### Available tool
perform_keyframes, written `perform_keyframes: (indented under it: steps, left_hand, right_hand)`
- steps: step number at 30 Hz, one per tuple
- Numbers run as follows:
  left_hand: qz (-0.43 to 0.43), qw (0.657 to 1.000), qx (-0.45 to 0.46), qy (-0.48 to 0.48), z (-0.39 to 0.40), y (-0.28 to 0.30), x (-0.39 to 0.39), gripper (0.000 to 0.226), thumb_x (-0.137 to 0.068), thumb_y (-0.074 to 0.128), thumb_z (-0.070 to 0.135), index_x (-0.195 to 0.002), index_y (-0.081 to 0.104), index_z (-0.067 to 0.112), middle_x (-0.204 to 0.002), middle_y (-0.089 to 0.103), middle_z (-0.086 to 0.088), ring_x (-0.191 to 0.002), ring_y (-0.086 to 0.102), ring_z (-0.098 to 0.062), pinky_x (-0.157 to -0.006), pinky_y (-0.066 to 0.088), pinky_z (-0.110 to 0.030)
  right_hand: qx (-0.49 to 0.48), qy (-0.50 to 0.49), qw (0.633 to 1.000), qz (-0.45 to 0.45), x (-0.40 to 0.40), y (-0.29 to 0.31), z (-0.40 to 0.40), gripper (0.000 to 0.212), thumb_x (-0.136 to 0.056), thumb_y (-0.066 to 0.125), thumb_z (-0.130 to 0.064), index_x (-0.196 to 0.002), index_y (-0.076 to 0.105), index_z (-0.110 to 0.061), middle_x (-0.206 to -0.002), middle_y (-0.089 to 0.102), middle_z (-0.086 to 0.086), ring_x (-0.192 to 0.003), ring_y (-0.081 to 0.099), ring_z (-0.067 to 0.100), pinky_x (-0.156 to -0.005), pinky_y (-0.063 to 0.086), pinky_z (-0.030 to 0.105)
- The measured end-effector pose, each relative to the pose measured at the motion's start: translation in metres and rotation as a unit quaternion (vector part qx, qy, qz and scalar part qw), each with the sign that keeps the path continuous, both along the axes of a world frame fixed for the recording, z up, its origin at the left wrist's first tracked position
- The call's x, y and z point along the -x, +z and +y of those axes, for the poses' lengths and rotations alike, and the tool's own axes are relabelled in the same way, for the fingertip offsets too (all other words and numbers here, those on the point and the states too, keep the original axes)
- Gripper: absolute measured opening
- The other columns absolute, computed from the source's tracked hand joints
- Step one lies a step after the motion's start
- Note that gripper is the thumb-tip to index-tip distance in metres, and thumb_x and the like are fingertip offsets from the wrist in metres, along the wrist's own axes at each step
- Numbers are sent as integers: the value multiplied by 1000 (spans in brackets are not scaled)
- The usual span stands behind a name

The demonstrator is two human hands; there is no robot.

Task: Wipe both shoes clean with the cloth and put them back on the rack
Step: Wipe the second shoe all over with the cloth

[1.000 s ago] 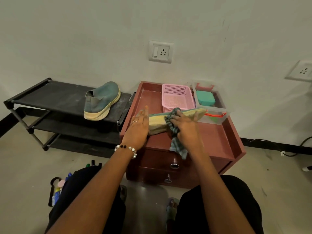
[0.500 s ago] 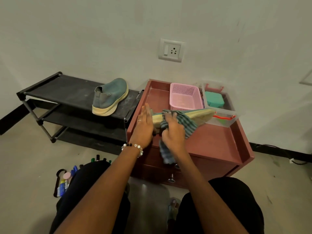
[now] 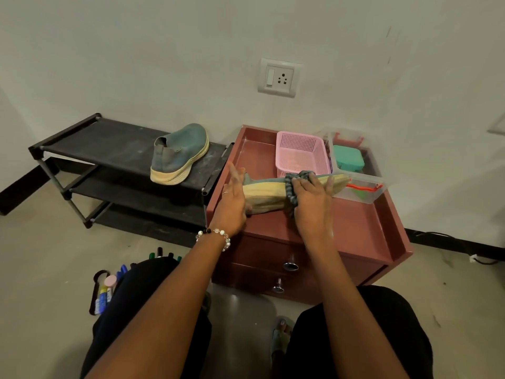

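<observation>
One teal shoe (image 3: pixel 179 154) with a cream sole stands on the top shelf of the black rack (image 3: pixel 109 143). The other shoe (image 3: pixel 265 194) lies on its side on the red cabinet top (image 3: pixel 352 222), cream sole facing me. My left hand (image 3: pixel 232 198) steadies its heel end, fingers straight. My right hand (image 3: pixel 311 195) presses the grey-green striped cloth (image 3: pixel 291 187) onto the sole near the toe half; most of the cloth is hidden under the hand.
A pink basket (image 3: pixel 300 151) and a clear box (image 3: pixel 363 187) with a teal container (image 3: pixel 348 158) sit at the cabinet's back. Drawer knobs (image 3: pixel 290 265) face me. Markers and small items (image 3: pixel 106 288) lie on the floor by my left knee. A wall socket (image 3: pixel 278 77) is above.
My right hand slid the cloth along the sole from near the heel toward the toe end. The left hand stayed at the heel. The camera view shifted slightly.
</observation>
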State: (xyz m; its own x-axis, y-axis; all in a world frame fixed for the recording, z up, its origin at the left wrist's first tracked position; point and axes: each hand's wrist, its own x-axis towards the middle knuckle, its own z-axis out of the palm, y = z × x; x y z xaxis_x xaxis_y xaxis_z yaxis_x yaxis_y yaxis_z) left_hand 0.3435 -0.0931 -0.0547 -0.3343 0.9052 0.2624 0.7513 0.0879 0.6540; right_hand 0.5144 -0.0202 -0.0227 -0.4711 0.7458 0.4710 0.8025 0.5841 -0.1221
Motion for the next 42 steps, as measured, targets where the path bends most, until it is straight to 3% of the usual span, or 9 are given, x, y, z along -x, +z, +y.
perform_keyframes:
  steps: [7,12,16,19,23,26,29,35,42]
  left_hand:
    - [-30,999,-12,-32,2,3,9,102,-87,55,-9,-143,-29,1,-159,11,-9,-144,22,-20,-109,11,-8]
    - [-28,1000,-7,3,-2,9,0,84,-93,52,2,-149,-10,-2,-160,3,-12,-145,12,-19,-116,11,-27]
    - [8,1000,-17,-23,-3,3,1,105,-82,52,-17,-145,-28,11,-160,7,-9,-145,21,-23,-113,28,-24]
    - [108,994,17,-23,-3,8,0,110,-76,61,-17,-148,-18,11,-160,8,-13,-144,22,-25,-108,35,-26]
    - [203,977,64,-20,-1,13,2,103,-76,70,-4,-153,3,11,-160,5,-11,-148,7,-26,-118,23,-40]
    - [298,950,88,-8,-3,18,-9,100,-81,69,12,-153,-1,7,-161,-4,-12,-148,-6,-26,-121,8,-45]
    - [347,935,58,-41,-1,20,-25,92,-86,61,12,-153,-2,7,-160,-10,-11,-147,-11,-25,-120,0,-46]
    - [359,931,58,-29,0,18,-34,72,-93,46,11,-153,6,11,-161,2,-11,-149,2,-25,-119,-1,-44]
    - [336,941,42,-11,3,16,-36,74,-91,50,14,-153,9,11,-161,4,-9,-148,4,-23,-120,2,-42]
  right_hand:
    - [159,56,977,130,64,-1,-40,63,-74,42,13,-137,45,2,-145,42,19,-143,23,33,-118,19,41]
    - [198,237,934,179,65,3,-45,67,-67,38,17,-130,54,1,-135,52,21,-135,39,30,-115,26,36]
    - [166,277,942,97,40,4,-22,77,-51,41,18,-123,60,0,-128,59,17,-128,48,34,-114,22,46]
    - [127,202,971,19,21,5,-1,73,-55,52,21,-122,63,-6,-126,62,12,-126,51,31,-115,15,57]
    - [80,23,996,-26,-17,23,24,39,-78,60,-2,-115,68,-13,-119,66,10,-120,53,28,-115,8,49]
    - [34,-76,987,141,-45,42,32,45,-77,52,6,-119,64,-6,-117,65,17,-111,56,34,-105,38,47]
    - [5,-119,955,273,-55,53,28,59,-75,48,15,-131,54,-1,-125,59,20,-117,53,35,-105,40,44]
    - [77,-93,993,-6,-18,16,30,56,-70,39,-3,-124,52,5,-128,54,27,-120,46,45,-107,30,53]
    - [93,84,987,-101,-1,19,-1,61,-70,54,8,-131,53,-2,-141,47,16,-136,34,31,-119,12,45]
